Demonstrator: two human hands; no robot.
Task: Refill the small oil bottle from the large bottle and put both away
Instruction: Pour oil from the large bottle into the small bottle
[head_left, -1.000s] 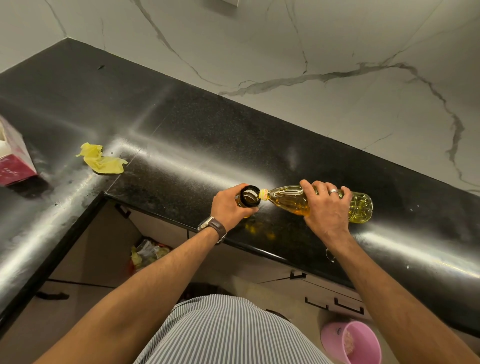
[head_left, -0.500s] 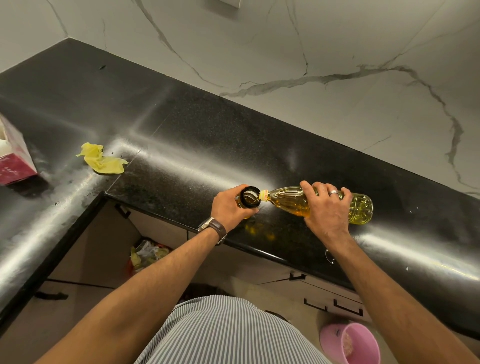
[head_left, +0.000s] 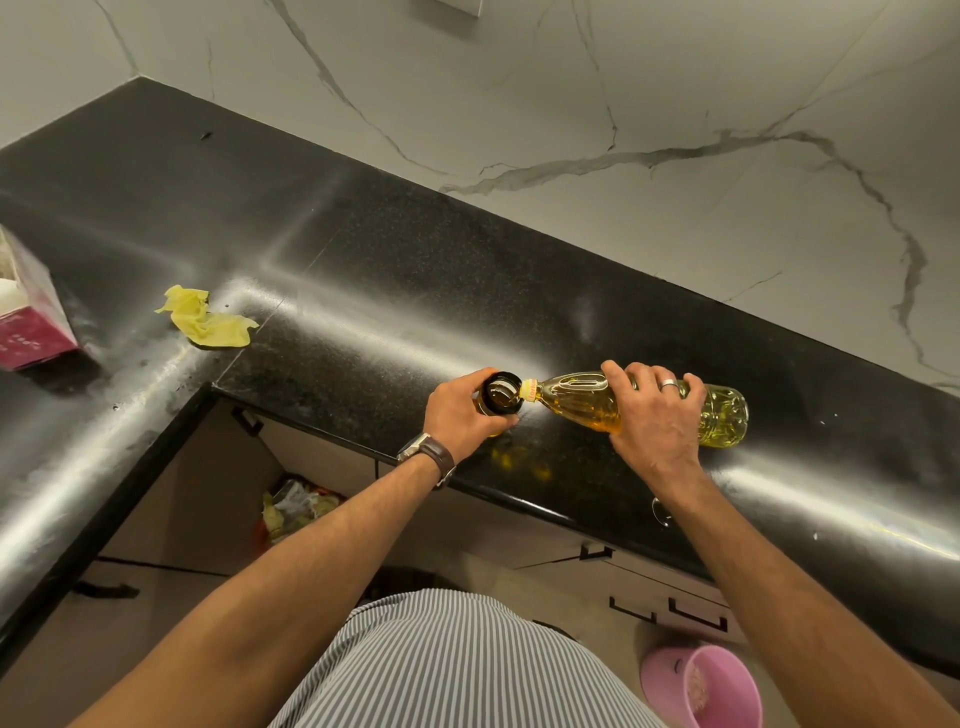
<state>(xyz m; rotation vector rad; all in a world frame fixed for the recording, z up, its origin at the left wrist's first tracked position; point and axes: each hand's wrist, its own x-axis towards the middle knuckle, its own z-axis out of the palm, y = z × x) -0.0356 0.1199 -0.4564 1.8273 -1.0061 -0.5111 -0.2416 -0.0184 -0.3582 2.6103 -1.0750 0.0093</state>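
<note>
The right hand (head_left: 655, 415) lies palm-down over the middle of the large oil bottle (head_left: 722, 415), its fingers curled over the far side of the clear plastic body and the thumb wrapped round the near side. A silver ring (head_left: 668, 384) sits on one finger. The right forearm runs straight up from the lower right to the bottle, with the wrist slightly bent. The bottle is tipped nearly flat above the black granite counter (head_left: 363, 270). Its base points away to the right of the fingers, and its yellow-collared neck (head_left: 529, 389) points left. Golden oil pools along the lower side of the bottle, under the palm and toward the neck.

The neck meets the rim of the small oil bottle (head_left: 500, 393), a dark round-mouthed container standing upright on the counter near its front edge. The left hand (head_left: 462, 415) grips this bottle from the near side, with the thumb curled round its left edge and the fingers wrapped below, mostly hidden behind the bottle. A brown-strapped wristwatch (head_left: 427, 454) sits on the left wrist, and the forearm reaches in from the lower left.

Well to the left of the left-hand fingers, a crumpled yellow cloth (head_left: 208, 325) lies at the counter's corner, and beyond it stands a pink tissue box (head_left: 31, 322). A pink bucket (head_left: 701, 686) sits on the floor below the right forearm.
</note>
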